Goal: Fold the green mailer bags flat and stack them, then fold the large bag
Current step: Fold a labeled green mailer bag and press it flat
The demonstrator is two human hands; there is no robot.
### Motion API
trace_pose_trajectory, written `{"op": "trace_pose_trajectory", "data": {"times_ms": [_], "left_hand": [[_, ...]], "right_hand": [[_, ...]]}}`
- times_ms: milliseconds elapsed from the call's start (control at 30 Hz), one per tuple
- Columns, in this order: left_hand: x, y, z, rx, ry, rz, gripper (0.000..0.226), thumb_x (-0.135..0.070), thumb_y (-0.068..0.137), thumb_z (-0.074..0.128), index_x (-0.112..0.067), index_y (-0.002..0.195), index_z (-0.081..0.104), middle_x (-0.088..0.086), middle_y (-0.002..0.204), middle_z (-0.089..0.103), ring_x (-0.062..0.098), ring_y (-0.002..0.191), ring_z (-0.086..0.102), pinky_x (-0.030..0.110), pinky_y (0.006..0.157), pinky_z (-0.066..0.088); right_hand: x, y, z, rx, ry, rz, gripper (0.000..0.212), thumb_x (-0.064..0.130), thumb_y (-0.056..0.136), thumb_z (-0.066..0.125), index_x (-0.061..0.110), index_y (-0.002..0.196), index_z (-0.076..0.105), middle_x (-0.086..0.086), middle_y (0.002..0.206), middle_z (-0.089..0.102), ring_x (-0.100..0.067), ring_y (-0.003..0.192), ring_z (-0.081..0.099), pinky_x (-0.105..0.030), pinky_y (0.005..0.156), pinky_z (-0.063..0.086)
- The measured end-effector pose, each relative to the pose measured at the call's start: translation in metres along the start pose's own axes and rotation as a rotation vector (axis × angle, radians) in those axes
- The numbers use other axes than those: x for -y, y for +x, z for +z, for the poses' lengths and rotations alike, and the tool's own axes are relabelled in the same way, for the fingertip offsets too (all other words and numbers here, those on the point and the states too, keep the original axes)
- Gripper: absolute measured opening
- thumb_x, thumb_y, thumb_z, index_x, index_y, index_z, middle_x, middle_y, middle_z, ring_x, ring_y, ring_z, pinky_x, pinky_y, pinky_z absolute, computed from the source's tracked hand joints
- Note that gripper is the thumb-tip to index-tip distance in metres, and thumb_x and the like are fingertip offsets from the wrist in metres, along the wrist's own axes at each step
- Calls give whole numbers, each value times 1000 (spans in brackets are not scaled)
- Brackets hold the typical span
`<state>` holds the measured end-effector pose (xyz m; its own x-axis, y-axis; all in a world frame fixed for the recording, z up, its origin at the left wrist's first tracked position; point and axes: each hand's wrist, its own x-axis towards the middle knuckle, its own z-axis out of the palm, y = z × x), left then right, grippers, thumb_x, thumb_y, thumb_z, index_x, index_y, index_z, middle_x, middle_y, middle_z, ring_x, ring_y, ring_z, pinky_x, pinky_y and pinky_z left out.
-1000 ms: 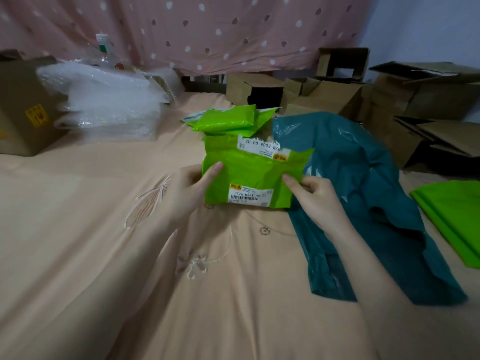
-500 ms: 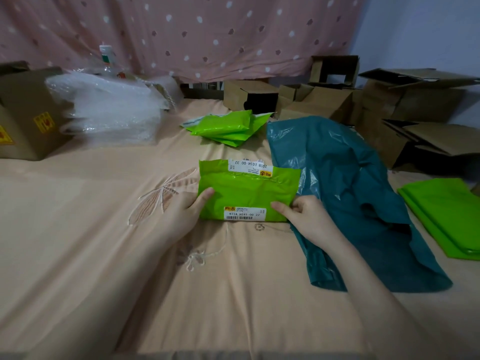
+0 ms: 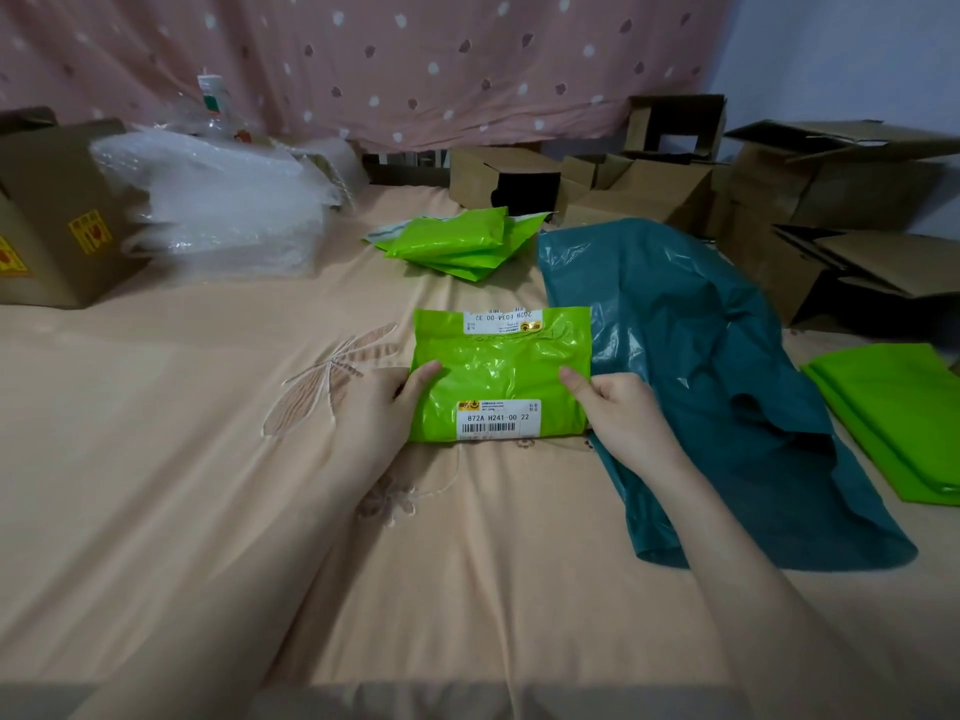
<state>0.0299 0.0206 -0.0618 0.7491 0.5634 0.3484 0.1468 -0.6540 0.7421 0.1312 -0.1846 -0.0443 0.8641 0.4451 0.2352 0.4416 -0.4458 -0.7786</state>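
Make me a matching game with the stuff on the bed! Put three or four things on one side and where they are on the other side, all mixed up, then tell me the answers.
Things:
1. green mailer bag with labels
2. teal bag
3. pile of green mailers
4. bubble wrap

Places:
A. far left, beside a cardboard box
B. held at its sides by the left hand and right hand
C. spread out right of the held bag
D. far middle of the bed, beyond the held bag

Pairs: 1-B, 2-C, 3-D, 4-A
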Motion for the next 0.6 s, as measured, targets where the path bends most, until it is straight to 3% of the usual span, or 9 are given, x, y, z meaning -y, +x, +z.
{"op": "trace_pose_trajectory", "data": {"times_ms": [133, 200, 267, 333, 400, 500, 600], "left_hand": [[6, 2, 4, -15, 4, -4, 39, -36, 93, 52, -13, 61, 50, -1, 50, 46, 13, 49, 43, 32, 51, 23], [8, 5, 1, -21, -25, -40, 31, -41, 90, 55, -14, 76, 60, 0, 55, 56, 12, 52, 50, 31, 51, 29], [6, 9, -1, -35, -5, -50, 26, -43, 88, 57, -19, 82, 64, -2, 60, 60, 11, 57, 52, 28, 52, 32], [2, 15, -4, -37, 4, -63, 26, -41, 87, 57, -18, 85, 68, -1, 67, 62, 14, 62, 55, 28, 55, 35], [-1, 22, -4, -33, -10, -96, 33, -43, 87, 57, -13, 85, 70, 4, 76, 67, 21, 73, 60, 31, 62, 39], [-3, 32, 0, -55, -3, -131, 40, -45, 86, 57, -7, 81, 69, 12, 78, 67, 27, 78, 60, 34, 65, 39], [-2, 40, 6, -82, -30, -145, 29, -35, 88, 60, -10, 78, 69, 5, 74, 63, 25, 76, 58, 29, 63, 34]], "right_hand": [[-3, 6, 1, -3, -28, 10, 54, 36, 91, 57, 13, 48, 34, -2, 49, 27, -12, 47, 26, -27, 47, 19], [-2, 11, 2, 3, -20, 33, 36, 29, 89, 61, 10, 60, 58, 0, 50, 42, -11, 49, 38, -28, 51, 30], [1, 17, 3, 19, 56, 54, 16, 26, 86, 63, 14, 77, 70, 4, 63, 65, -11, 62, 61, -29, 64, 48], [5, 24, 5, 0, 124, 78, 21, 33, 84, 65, 13, 79, 70, -3, 79, 73, -22, 81, 68, -39, 76, 53], [10, 30, 6, -37, 151, 101, 30, 40, 82, 66, 10, 78, 70, -9, 82, 73, -25, 84, 68, -42, 77, 52], [14, 39, 10, -72, 160, 137, 42, 48, 80, 65, 7, 75, 68, -8, 76, 71, -25, 77, 66, -39, 72, 51], [14, 46, 13, -123, 175, 164, 51, 51, 80, 63, 5, 62, 53, -2, 57, 50, -19, 61, 50, -32, 59, 37]]}}
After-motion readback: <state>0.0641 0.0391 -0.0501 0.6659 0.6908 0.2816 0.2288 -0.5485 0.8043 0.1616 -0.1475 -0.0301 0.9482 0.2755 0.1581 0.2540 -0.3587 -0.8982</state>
